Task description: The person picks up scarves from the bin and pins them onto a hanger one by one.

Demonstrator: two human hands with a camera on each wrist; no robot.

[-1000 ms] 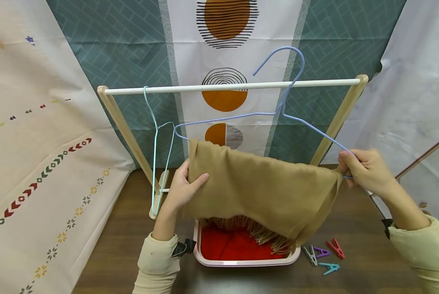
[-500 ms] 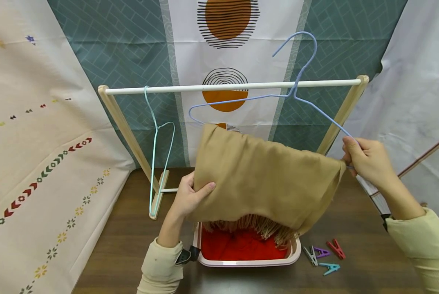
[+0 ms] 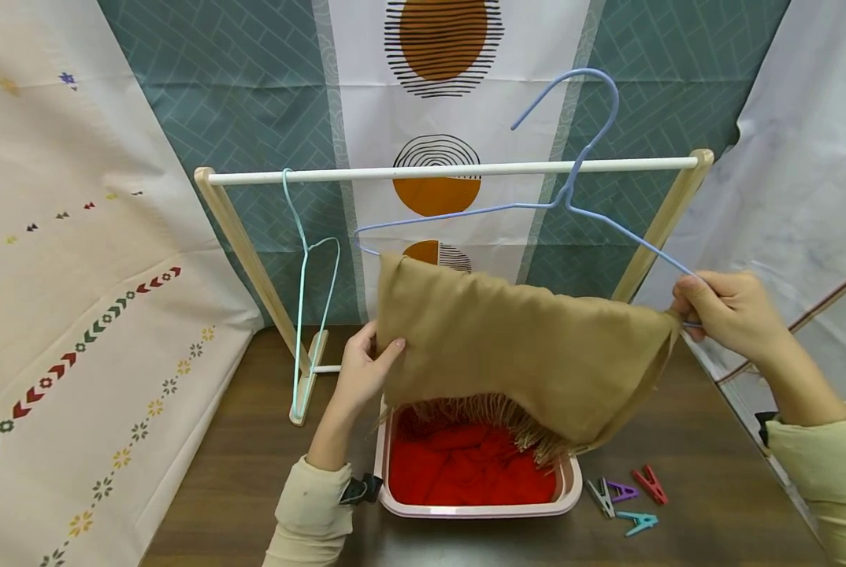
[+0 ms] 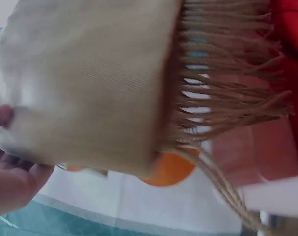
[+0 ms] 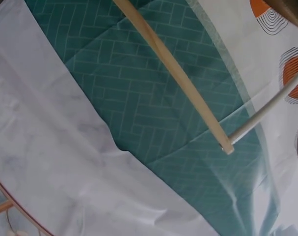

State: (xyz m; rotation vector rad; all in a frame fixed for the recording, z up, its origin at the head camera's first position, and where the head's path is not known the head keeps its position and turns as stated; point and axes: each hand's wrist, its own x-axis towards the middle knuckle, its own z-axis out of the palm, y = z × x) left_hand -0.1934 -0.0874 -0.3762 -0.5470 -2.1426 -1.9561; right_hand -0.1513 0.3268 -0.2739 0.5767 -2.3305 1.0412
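Observation:
A tan fringed scarf [image 3: 522, 339] hangs folded over the lower bar of a blue wire hanger [image 3: 465, 211]. At the hanger's right corner, my right hand [image 3: 731, 311] grips the wire right beside the scarf's edge. My left hand [image 3: 362, 366] pinches the scarf's left side, thumb in front and fingers behind. In the left wrist view the scarf [image 4: 90, 88] fills the middle, its fringe [image 4: 227, 83] hanging over red cloth, with part of my left hand [image 4: 13, 179] at the edge. The hanger's hook overlaps the rack's rail in the head view.
Behind stands a rack with a white rail [image 3: 409, 171], a mint hanger [image 3: 301, 299] hooked at its left end. Below the scarf, a pale pink basket [image 3: 480, 510] holds red cloth [image 3: 465, 465]. Several clothespins [image 3: 637, 522] lie right of it on the brown surface [image 3: 714, 472].
The hanger and scarf have shifted right and up with both hands, then dipped slightly in the last half second. Both hands keep their grip; the basket and clothespins stay in place.

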